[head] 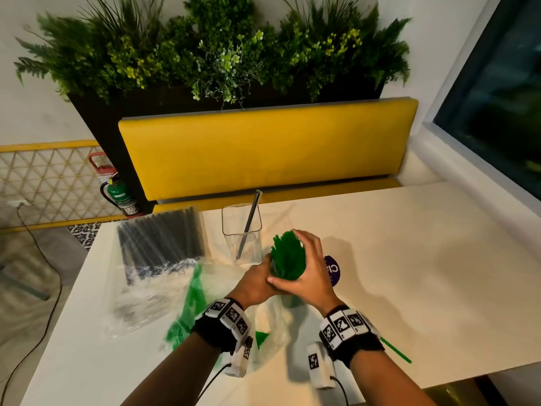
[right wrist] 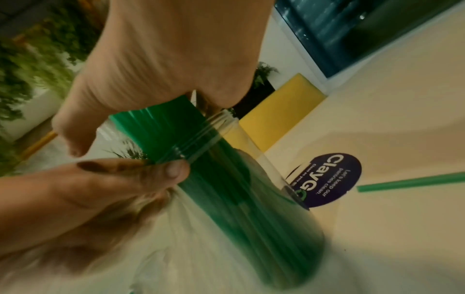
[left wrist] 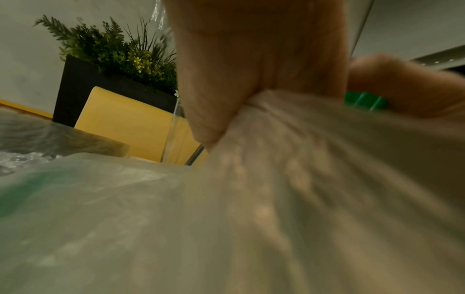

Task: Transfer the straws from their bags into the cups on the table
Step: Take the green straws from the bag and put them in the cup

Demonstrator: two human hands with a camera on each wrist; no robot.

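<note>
A thick bundle of green straws (head: 288, 259) stands in a round clear cup (right wrist: 289, 208) at the middle of the table. My right hand (head: 313, 265) grips the bundle's top from above. My left hand (head: 254, 284) holds the cup just below its rim, thumb on the wall, with the thin film of the clear plastic bag (head: 199, 300) bunched under its palm. That bag trails toward me, and green shows through it. Behind stands a square clear cup (head: 241, 232) with one black straw (head: 248, 227). A bag of black straws (head: 161, 238) lies to the left.
One loose green straw (head: 395, 351) lies on the white table (head: 424, 244) by my right wrist. A round purple sticker (head: 332, 269) is stuck to the tabletop right of the cup. A yellow bench (head: 263, 153) and a planter stand beyond the far edge.
</note>
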